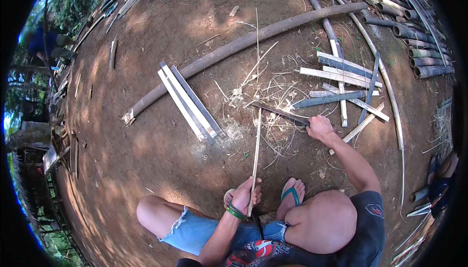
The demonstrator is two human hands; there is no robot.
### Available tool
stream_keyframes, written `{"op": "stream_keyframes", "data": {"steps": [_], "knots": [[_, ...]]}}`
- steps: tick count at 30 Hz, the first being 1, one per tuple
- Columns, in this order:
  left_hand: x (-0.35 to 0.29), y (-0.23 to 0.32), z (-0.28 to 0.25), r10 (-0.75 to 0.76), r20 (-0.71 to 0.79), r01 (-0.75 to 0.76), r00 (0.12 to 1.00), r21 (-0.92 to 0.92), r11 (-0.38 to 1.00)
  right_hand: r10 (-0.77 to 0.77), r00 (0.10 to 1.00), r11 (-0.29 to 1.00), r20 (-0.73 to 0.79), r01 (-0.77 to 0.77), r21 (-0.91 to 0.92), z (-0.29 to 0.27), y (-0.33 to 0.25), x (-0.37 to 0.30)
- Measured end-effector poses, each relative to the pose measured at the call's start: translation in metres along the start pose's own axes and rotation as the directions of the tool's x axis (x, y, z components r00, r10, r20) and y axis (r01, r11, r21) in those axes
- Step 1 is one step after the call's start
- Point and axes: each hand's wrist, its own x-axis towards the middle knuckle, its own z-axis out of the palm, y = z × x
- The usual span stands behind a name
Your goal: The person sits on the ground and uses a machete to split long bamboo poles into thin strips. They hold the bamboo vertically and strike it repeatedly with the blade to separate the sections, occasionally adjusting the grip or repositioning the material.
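My left hand [242, 195] is closed around the near end of a pale bamboo strip [256, 152], which points away from me over the dirt. In my right hand [320, 128] is the handle of a machete [282, 114] with a long dark blade. The blade reaches leftward, and its tip part lies across the strip's far portion; whether it bites into the strip I cannot tell. Curled bamboo shavings [278, 140] are scattered around and beneath the blade.
A long pole [234, 47] crosses the ground ahead, with split bamboo slats [187, 101] leaning on it. More slats [341, 79] lie loosely at right. Bamboo tubes [424, 52] are stacked far right. One person [46, 42] is at far left, another [443, 179] at the right edge.
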Motion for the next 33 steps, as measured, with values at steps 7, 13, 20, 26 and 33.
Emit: {"op": "stream_keyframes", "data": {"steps": [7,13,20,26,33], "knots": [[-0.009,0.007,0.01,-0.096,0.194,0.138,0.976,-0.214,0.967,-0.268,0.953,0.945,0.144,0.23,0.233,0.003,-0.058,-0.07],[0.001,-0.001,0.006,-0.077,0.106,0.074,0.991,0.029,0.997,-0.366,0.915,0.928,0.169,0.347,0.132,0.007,-0.057,-0.068],[0.0,-0.003,0.009,-0.032,0.023,0.028,0.999,0.139,0.99,-0.369,0.9,0.926,0.231,0.378,0.006,-0.026,-0.06,-0.059],[0.002,-0.005,0.015,0.029,-0.029,-0.021,0.999,0.255,0.967,-0.146,0.981,0.989,0.131,0.142,0.037,-0.007,-0.021,-0.028],[0.0,-0.008,0.012,0.053,-0.084,-0.027,0.995,0.283,0.959,-0.428,0.866,0.894,0.259,0.448,-0.02,-0.03,-0.052,-0.064]]}}
